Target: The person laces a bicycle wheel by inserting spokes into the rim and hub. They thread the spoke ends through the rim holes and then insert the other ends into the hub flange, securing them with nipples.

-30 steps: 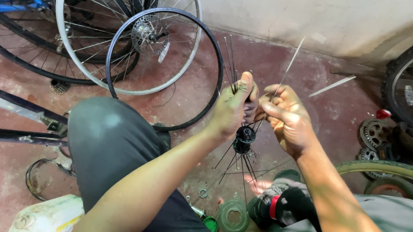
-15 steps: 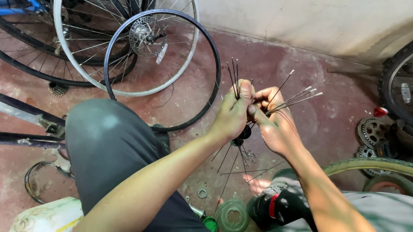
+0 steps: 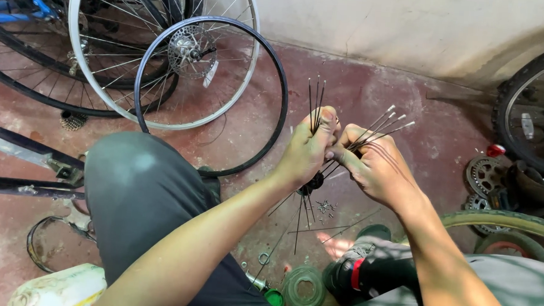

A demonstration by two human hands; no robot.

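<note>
Red, stained concrete floor (image 3: 372, 96), bounded at the top by a pale wall (image 3: 412, 24). Along the floor's top-left edge: a large silver-rimmed wheel (image 3: 79, 77) leaning over a black-tyred wheel (image 3: 18, 81), beside a blue bicycle frame (image 3: 15, 4) in the corner. In front of those, a smaller black rim (image 3: 278, 98) with a hub and disc (image 3: 188, 48) at its middle, lying toward the centre of the floor. At the right edge, part of a black tyre (image 3: 519, 90); lower right, a tyre with a greenish tread (image 3: 495, 219), a toothed sprocket (image 3: 482, 174) just above it. Grey-trousered knee (image 3: 136, 190) in the lower-left middle. At the bottom edge, a round green part (image 3: 303, 289).

Left hand (image 3: 306, 149) near the floor's centre, closed into a fist around a bundle of dark spokes (image 3: 315, 100) standing upright out of the top of the grip. Right hand (image 3: 378, 167) touching it on the right, fingers curled and pinching a second bundle of silver-tipped spokes (image 3: 383, 122) fanned up and to the right. Below the two hands, a small black hub (image 3: 313, 184) with spokes (image 3: 298, 218) hanging down from it toward the floor. Just beside it, scattered small nipples (image 3: 326, 207) on the floor.
</note>
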